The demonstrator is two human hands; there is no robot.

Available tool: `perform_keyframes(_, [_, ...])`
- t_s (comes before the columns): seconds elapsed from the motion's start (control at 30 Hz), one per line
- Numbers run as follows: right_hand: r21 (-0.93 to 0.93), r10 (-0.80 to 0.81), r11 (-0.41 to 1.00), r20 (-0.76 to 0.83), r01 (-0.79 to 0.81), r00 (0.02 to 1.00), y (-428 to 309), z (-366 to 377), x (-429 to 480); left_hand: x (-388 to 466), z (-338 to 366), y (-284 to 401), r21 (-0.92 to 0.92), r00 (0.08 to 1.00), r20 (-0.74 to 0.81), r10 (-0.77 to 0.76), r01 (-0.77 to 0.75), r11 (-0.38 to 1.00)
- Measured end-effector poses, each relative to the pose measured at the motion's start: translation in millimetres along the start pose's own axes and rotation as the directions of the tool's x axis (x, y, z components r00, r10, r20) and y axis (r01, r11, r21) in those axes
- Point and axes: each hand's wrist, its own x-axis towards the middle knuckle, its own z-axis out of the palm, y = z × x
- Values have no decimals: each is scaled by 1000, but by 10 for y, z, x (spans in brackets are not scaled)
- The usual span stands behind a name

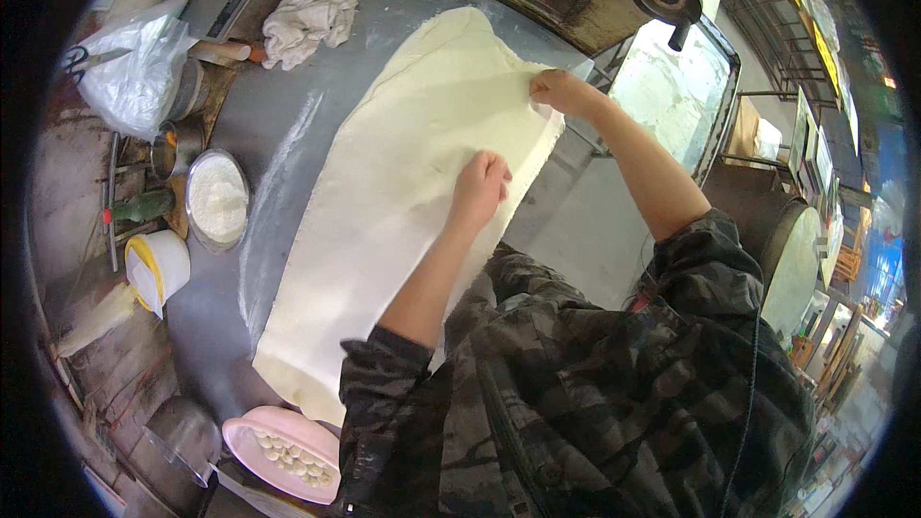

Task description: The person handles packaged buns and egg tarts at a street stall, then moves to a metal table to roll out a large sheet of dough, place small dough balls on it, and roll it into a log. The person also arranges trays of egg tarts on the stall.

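A wide, pale sheet of dough [403,144] lies stretched along a grey work surface, its near edge running beside my body. My right hand [565,92] has its fingers closed on the dough's edge near the far right corner. Curled over the middle of the sheet is my left hand [483,180], near the same long edge; whether its fingers pinch any dough cannot be told. At the far end the sheet looks folded or layered, with uneven edges.
Left of the dough stand a metal bowl of white flour [218,200], a white tub with a yellow rim [158,270] and a green bottle [144,206]. A crumpled cloth [313,11] lies beyond, near a rolling pin [224,50]. A pink basin [248,439] holds several pale round pieces.
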Motion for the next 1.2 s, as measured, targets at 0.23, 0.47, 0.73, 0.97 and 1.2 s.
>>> perform_keyframes(0.23, [-7, -76, 997, -5, 76, 997, 62, -8, 18, 1129, 493, -26, 555, 831, -128, 541, -392, 734])
perform_keyframes(0.47, [11, -152, 988, 31, 152, 988, 120, -2, 53, 1342, 716, -29, 675, 812, -125, 570, -352, 648])
perform_keyframes(0.73, [16, -7, 1000, -41, 8, 999, -36, 44, -4, 1249, 794, 35, 671, 775, -214, 595, -326, 666])
perform_keyframes(0.97, [-100, 170, 976, -196, -192, 966, -163, 204, 19, 1272, 878, 16, 657, 809, -311, 499, -196, 728])
perform_keyframes(1.2, [295, 175, 949, -184, -115, 967, -82, -49, -201, 1326, 539, 0, 653, 865, -168, 473, -262, 710])
